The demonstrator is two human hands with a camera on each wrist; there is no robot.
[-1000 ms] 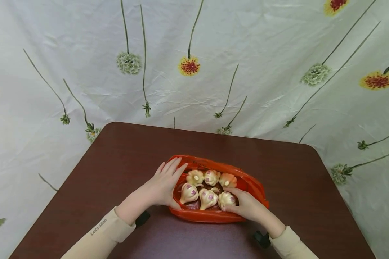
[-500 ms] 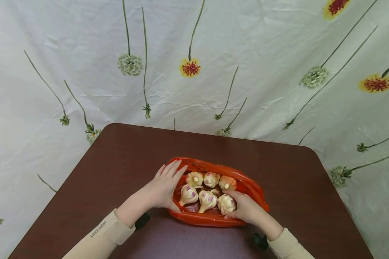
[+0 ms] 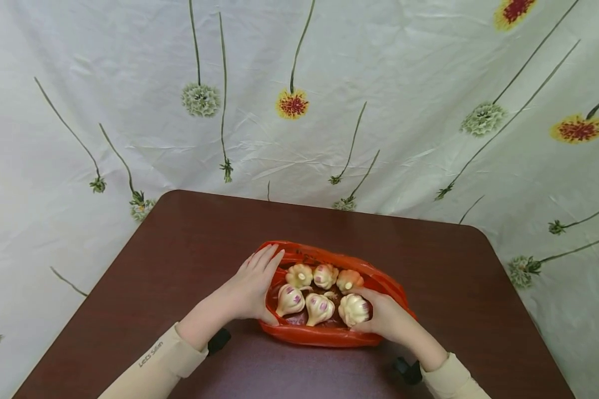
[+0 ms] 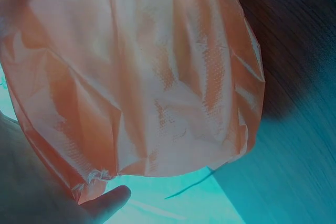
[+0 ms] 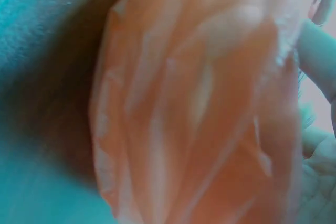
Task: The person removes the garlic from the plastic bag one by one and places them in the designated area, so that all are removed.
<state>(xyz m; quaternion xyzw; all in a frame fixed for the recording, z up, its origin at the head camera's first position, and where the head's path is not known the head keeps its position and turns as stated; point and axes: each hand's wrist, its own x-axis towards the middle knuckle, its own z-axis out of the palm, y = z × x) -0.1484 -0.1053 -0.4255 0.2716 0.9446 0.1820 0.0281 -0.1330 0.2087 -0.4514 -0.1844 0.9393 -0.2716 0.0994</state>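
A red plastic bag (image 3: 324,336) lies with its mouth spread wide, and several garlic bulbs (image 3: 320,308) sit inside in two rows. My left hand (image 3: 252,288) rests on the bag's left rim, fingers straight and spread, with the thumb at the front edge. At the front right of the mouth, my right hand (image 3: 384,316) holds a garlic bulb (image 3: 353,310) between thumb and fingers. In both wrist views the bag's translucent wall fills the middle; the left wrist view also shows a fingertip (image 4: 118,196) beyond its edge, and the right wrist view part of my palm (image 5: 320,187).
The bag stands on a dark reddish-brown table (image 3: 204,221) with rounded back corners. Behind the table hangs a white cloth (image 3: 409,83) printed with flowers.
My right hand has shifted slightly to the right with its garlic bulb, which has turned a little in the fingers. My left hand stays nearly still at the bag's left rim.
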